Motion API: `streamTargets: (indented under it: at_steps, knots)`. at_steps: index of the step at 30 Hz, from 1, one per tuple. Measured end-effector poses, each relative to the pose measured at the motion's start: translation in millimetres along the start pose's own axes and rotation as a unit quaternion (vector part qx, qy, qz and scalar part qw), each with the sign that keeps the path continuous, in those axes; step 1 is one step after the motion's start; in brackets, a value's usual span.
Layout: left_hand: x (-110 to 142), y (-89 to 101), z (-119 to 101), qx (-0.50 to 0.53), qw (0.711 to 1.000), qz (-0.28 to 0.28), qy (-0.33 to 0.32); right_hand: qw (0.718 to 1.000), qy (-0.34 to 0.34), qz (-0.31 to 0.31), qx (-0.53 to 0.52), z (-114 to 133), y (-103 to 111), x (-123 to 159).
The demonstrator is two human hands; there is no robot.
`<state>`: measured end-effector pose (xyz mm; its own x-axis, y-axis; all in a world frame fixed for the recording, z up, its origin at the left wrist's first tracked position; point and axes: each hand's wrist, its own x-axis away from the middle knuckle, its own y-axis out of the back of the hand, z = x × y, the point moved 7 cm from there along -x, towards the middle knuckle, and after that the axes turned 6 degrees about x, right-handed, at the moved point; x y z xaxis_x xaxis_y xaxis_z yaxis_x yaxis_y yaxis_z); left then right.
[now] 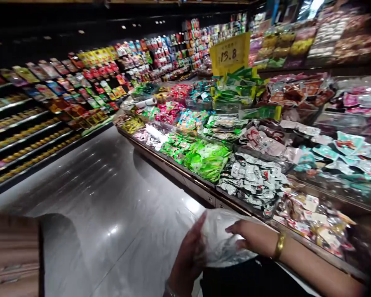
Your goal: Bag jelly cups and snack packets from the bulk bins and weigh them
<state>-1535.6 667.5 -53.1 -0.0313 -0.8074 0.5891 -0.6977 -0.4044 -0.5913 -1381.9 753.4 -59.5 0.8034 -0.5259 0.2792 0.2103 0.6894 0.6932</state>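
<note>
Fingers of the right hand (252, 237) spread partway over a translucent plastic bag (218, 239), with no firm pinch that I can make out from my remote post; the blurred left hand (188, 251) lies against the bag's left side, how tightly I cannot tell. Handling the bag between both hands is, I judge, the step underway, and the next move calls for a sure grasp of its thin film. Beyond the gold-coloured bracelet (279, 245), black-and-white packets (250, 179) and bright green packets (206, 159) fill the snack counter (198, 189) beneath a yellow sign (230, 53) marked 13.8.
</note>
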Motion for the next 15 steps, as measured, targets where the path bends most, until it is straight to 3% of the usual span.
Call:
streamTargets:
  at_steps: [3, 5, 7, 10, 12, 15]
  knots:
    - [-26, -2.1, -22, 0.047, 0.999, -0.001, -0.010, 0.988, 0.071, -0.033, -0.133, 34, 30, 2]
    - [-40, -7.5, -30, 0.070, 0.997, 0.008, -0.014, 0.980, 0.048, -0.101, -0.164, 24, 59, 3]
    - [-52, -15.5, -33, 0.097, 0.995, 0.031, -0.008, 0.972, -0.024, -0.197, -0.127, -13, 90, 5]
    - [-66, -28.0, -35, 0.128, 0.990, 0.063, 0.001, 0.943, -0.140, -0.300, -0.024, -89, 131, 5]
    - [-73, -34.9, -35, 0.132, 0.989, 0.064, 0.008, 0.928, -0.186, -0.319, 0.044, -132, 149, -6]
    - [-82, -45.5, -37, 0.143, 0.989, 0.033, -0.002, 0.925, -0.208, -0.268, 0.168, -167, 159, -39]
